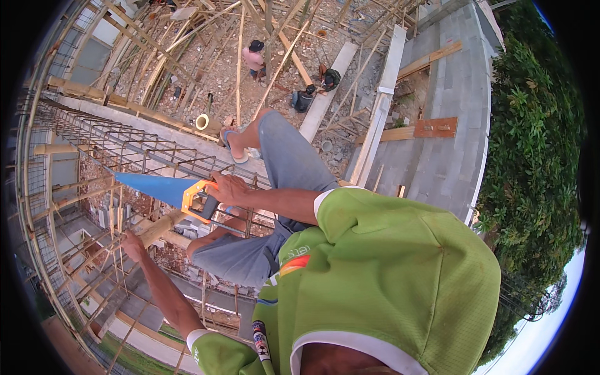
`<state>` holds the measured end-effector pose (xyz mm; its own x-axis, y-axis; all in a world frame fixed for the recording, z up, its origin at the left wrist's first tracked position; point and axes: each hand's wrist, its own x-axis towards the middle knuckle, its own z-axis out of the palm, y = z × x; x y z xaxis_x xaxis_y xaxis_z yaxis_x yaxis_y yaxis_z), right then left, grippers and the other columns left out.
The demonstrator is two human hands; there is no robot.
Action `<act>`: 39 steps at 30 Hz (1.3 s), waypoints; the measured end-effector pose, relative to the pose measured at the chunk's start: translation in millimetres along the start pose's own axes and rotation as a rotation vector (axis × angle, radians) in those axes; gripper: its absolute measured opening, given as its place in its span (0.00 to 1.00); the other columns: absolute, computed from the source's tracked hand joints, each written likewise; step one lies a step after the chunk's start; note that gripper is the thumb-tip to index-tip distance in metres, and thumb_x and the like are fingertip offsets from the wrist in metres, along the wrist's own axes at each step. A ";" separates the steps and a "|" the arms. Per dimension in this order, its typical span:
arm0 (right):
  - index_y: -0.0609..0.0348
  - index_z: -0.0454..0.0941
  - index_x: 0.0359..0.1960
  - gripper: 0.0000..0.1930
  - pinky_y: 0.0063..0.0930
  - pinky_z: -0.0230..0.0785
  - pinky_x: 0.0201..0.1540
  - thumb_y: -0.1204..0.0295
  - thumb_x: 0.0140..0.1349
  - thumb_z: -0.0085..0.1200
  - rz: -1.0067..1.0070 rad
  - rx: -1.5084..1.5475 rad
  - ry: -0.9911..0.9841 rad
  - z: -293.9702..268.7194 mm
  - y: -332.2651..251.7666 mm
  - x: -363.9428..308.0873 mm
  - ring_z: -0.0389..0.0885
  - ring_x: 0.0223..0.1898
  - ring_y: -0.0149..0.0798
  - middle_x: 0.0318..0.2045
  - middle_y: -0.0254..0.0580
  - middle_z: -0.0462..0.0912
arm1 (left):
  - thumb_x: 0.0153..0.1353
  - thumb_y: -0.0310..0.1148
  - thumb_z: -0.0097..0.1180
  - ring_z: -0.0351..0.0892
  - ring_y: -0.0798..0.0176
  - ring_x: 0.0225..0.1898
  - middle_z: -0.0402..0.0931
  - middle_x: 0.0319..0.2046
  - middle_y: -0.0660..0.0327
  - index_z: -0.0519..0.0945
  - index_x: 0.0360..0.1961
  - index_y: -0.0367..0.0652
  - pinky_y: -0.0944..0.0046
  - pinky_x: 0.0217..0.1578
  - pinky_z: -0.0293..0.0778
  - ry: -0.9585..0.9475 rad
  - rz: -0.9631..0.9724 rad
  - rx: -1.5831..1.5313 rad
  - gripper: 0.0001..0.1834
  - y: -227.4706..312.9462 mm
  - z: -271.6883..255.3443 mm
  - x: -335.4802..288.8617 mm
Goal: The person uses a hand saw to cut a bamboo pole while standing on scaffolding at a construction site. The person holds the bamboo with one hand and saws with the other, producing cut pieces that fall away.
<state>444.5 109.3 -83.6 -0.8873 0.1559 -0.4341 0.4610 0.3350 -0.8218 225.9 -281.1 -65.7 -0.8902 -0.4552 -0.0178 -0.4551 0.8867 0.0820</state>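
My right hand (230, 189) is closed round the orange and black handle of a handsaw (157, 187). Its blue blade points left, across the rebar, with the tip near a long steel cage (144, 150). Lower down, my left hand (132, 245) grips a thick bamboo pole (161, 229) near its end. The pole runs back toward the saw handle, below the blade; whether the blade touches it I cannot tell. My bent legs, in grey shorts, straddle the rebar, and one sandalled foot rests on the ledge beside it.
Bamboo scaffolding (37, 206) surrounds the drop on the left. Three people work on the rubble ground (212, 56) far below, one in a pink shirt (254, 60). A grey block wall (447, 94) stands at right, beside leafy trees (537, 137). A pale pipe (202, 121) lies beyond the ledge.
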 end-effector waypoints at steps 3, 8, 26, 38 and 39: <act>0.64 0.70 0.52 0.28 0.56 0.73 0.50 0.49 0.65 0.47 -0.009 -0.002 0.010 0.5 -0.5 -1.3 0.83 0.45 0.62 0.39 0.62 0.84 | 0.61 0.66 0.46 0.81 0.39 0.53 0.81 0.53 0.42 0.83 0.55 0.44 0.40 0.53 0.75 0.019 -0.012 -0.013 0.38 -2.2 1.6 -0.1; 0.64 0.70 0.48 0.26 0.57 0.73 0.49 0.49 0.66 0.47 -0.004 -0.014 0.037 -0.7 5.9 -0.6 0.83 0.44 0.63 0.38 0.63 0.84 | 0.67 0.61 0.41 0.81 0.31 0.49 0.80 0.48 0.34 0.81 0.51 0.29 0.38 0.52 0.75 -0.059 0.095 0.053 0.39 18.1 -6.5 -15.5; 0.65 0.71 0.50 0.28 0.56 0.74 0.48 0.49 0.63 0.48 -0.015 -0.013 0.027 0.8 3.2 0.7 0.84 0.43 0.63 0.37 0.64 0.84 | 0.63 0.64 0.46 0.80 0.37 0.52 0.81 0.51 0.43 0.82 0.56 0.47 0.38 0.51 0.74 -0.050 0.013 0.031 0.35 -2.5 5.6 6.2; 0.66 0.70 0.48 0.27 0.58 0.75 0.39 0.49 0.65 0.49 -0.107 -0.019 0.139 12.8 14.7 6.4 0.84 0.32 0.64 0.27 0.64 0.83 | 0.62 0.64 0.45 0.81 0.36 0.51 0.82 0.49 0.40 0.84 0.52 0.41 0.40 0.52 0.74 -0.023 0.011 0.018 0.37 3.2 -0.5 0.8; 0.65 0.70 0.48 0.27 0.58 0.75 0.39 0.49 0.65 0.49 -0.106 -0.016 0.138 12.3 14.8 6.2 0.84 0.32 0.64 0.27 0.64 0.83 | 0.62 0.64 0.45 0.81 0.36 0.51 0.82 0.49 0.40 0.84 0.53 0.41 0.40 0.52 0.74 -0.021 0.013 0.021 0.38 4.6 -1.0 -0.3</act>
<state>445.9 103.8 -102.9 -0.9253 0.2450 -0.2894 0.3653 0.3707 -0.8539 224.1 -276.9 -64.3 -0.8961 -0.4423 -0.0374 -0.4439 0.8939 0.0619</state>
